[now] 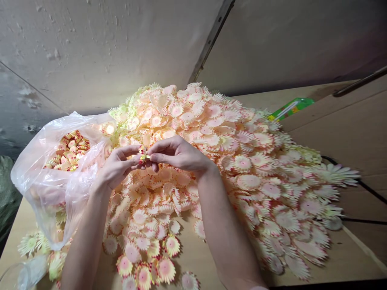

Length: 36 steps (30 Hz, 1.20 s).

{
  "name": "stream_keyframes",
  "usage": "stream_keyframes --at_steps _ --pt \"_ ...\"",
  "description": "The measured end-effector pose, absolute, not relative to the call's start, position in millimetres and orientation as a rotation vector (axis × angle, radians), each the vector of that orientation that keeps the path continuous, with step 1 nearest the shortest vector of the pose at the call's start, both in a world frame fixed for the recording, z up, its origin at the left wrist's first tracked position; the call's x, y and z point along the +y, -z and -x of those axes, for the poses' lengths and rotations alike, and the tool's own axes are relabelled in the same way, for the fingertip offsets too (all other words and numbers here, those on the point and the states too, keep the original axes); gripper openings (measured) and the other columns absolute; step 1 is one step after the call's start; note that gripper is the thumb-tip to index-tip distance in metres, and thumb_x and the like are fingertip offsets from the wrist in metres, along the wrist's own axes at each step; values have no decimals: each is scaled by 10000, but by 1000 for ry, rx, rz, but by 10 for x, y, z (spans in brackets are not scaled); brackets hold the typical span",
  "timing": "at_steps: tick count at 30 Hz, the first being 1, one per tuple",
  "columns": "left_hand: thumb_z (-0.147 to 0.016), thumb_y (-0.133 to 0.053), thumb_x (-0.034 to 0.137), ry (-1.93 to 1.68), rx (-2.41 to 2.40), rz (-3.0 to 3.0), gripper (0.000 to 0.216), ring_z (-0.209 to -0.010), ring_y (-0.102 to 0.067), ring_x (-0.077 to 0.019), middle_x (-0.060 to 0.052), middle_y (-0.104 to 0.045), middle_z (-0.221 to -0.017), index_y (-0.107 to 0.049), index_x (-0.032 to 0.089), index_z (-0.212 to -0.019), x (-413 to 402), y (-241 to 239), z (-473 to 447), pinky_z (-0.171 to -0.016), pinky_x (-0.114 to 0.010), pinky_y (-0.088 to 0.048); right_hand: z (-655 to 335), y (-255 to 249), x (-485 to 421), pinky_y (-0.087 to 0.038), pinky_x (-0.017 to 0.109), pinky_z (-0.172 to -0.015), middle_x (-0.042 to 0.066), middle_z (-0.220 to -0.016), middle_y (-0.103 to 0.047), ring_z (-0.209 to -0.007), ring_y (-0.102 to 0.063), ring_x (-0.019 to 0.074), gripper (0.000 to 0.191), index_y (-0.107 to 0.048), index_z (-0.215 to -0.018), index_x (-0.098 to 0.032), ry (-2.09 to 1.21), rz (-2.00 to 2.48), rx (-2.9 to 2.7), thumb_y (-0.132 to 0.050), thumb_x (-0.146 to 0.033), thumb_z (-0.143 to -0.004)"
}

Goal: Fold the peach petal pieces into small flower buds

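Observation:
A big heap of artificial flower heads (pixel 229 145), cream and pink with red-tipped petals, covers the wooden table (pixel 341 133). Over its near left part my left hand (pixel 116 167) and my right hand (pixel 178 153) meet fingertip to fingertip. Between them they pinch one small flower piece (pixel 143 156), yellow and red. Both hands hover just above the heap. Left of my left hand lies an open clear plastic bag (pixel 51 181) holding small yellow-and-red flower centres (pixel 69 150).
A green packet (pixel 290 108) lies at the back right of the table. A dark cable (pixel 363 187) runs along the right side. Grey walls rise behind the heap. Loose flower heads (pixel 157 266) are scattered near the front edge.

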State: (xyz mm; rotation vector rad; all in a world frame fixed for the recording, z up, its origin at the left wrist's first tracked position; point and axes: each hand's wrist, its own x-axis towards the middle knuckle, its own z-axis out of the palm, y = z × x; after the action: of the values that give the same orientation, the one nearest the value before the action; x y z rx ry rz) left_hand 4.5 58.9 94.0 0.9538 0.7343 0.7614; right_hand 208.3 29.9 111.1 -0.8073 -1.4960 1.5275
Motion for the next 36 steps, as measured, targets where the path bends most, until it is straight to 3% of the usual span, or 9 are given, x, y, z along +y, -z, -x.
stream_keyframes --at_steps 6,11,17,21,25,29,36 --pt "-615 -890 287 -791 779 -1094 445 -706 -645 -119 -37 -698 -848 -681 156 -985 570 -964 -58 -702 -260 -524 -2086 -1110 296 -568 248 -620 24 -695 -707 -614 -657 110 290 -731 -837 -128 -1506 846 -1507 -795 -403 -770" --pt "-678 -855 351 -966 862 -1272 376 -747 -643 -121 1 -668 -798 -558 186 -841 535 -1010 -74 -754 -260 -511 -2072 -1126 315 -551 241 -611 31 -721 -714 -603 -640 102 295 -728 -802 -129 -1425 963 -1532 -795 -414 -761" --pt "-787 -748 474 -806 990 -1525 327 -987 -650 -199 -99 -708 -964 -682 154 -805 510 -1079 -27 -892 -302 -506 -2040 -1151 324 -545 244 -603 44 -714 -712 -599 -640 103 329 -715 -749 -123 -1350 1019 -1553 -724 -443 -824" --pt "-853 -650 539 -774 903 -1451 397 -932 -670 -202 -122 -726 -1024 -715 150 -898 503 -1087 -12 -877 -331 -523 -2033 -1169 313 -546 251 -605 48 -741 -722 -604 -644 105 314 -720 -762 -126 -1373 1022 -1552 -733 -435 -815" --pt "-814 -702 529 -799 947 -1457 377 -1037 -664 -237 -122 -740 -953 -706 152 -802 506 -1083 -18 -881 -329 -511 -2036 -1155 314 -546 260 -639 36 -719 -707 -623 -646 110 302 -715 -771 -124 -1389 1038 -1585 -751 -422 -801" --pt "-758 -767 499 -768 981 -1431 361 -1157 -631 -276 -154 -725 -1111 -708 144 -736 517 -1085 -1 -918 -349 -489 -2033 -1133 322 -540 272 -646 46 -722 -706 -635 -645 117 329 -724 -807 -115 -1382 1056 -1612 -740 -444 -811" --pt "-757 -789 419 -782 923 -1319 298 -1069 -650 -231 -140 -694 -1223 -727 136 -687 538 -1070 24 -830 -295 -483 -2034 -1161 314 -547 266 -636 45 -727 -712 -619 -638 109 333 -723 -778 -119 -1402 1022 -1559 -761 -449 -790"
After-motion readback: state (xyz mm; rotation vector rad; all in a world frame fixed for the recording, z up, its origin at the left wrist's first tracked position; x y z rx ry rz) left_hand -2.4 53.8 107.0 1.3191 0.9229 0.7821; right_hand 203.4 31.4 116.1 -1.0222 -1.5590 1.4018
